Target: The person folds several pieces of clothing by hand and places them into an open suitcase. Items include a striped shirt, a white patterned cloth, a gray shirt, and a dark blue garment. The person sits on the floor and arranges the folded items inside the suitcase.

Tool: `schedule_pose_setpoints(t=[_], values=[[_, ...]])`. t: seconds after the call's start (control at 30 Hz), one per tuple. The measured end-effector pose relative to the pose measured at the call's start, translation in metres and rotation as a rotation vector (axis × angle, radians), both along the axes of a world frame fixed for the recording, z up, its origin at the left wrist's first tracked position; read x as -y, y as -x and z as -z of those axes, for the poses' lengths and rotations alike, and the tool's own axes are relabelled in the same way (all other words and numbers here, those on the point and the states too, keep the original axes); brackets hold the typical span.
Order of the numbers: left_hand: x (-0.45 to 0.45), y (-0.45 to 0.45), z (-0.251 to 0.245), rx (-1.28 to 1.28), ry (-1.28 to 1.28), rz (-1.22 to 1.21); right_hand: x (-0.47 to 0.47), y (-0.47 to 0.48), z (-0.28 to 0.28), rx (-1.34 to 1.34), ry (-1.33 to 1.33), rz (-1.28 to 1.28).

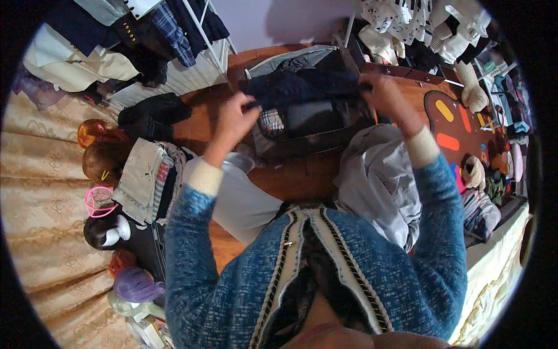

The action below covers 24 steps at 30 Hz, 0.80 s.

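A dark navy garment [305,85] is stretched sideways between my hands. My left hand [237,117] pinches its left end, while my right hand [386,97], blurred, grips the opposite end. Beneath the cloth on the floor stands an open fabric storage box [301,146] with dark sides and a pale-edged raised far flap [296,56]. Inside its near part lie a folded checked cloth [272,121] and a dark, smooth item [311,118] whose kind I cannot tell. The garment hides the middle of the box.
Grey fabric [377,183] lies by my right leg. Folded clothes [139,183] are stacked at left beside several wigs [102,161] and a pink wire frame [100,202]. Clothes racks [205,30] stand at the back. A brown rug [453,122] covers floor at right.
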State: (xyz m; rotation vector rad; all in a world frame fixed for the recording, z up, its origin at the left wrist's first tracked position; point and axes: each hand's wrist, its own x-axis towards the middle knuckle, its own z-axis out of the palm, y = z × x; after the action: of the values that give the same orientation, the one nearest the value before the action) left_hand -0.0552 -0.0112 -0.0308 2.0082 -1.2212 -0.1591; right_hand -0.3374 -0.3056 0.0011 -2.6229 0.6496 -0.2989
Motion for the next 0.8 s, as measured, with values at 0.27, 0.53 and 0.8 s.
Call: schedule_pose_setpoints(t=[0.27, 0.53, 0.8], values=[[-0.037, 0.071, 0.16, -0.216, -0.241, -0.078, -0.053, 0.032, 0.195, -0.451, -0.044, -0.08], [-0.054, 0.094, 0.188, -0.462, -0.188, -0.302, -0.079, 0.043, 0.197, -0.376, -0.196, 0.152], [-0.063, 0.101, 0.194, -1.274, 0.056, -0.027, -0.095, 0.037, 0.155, -0.816, -0.162, -0.098]])
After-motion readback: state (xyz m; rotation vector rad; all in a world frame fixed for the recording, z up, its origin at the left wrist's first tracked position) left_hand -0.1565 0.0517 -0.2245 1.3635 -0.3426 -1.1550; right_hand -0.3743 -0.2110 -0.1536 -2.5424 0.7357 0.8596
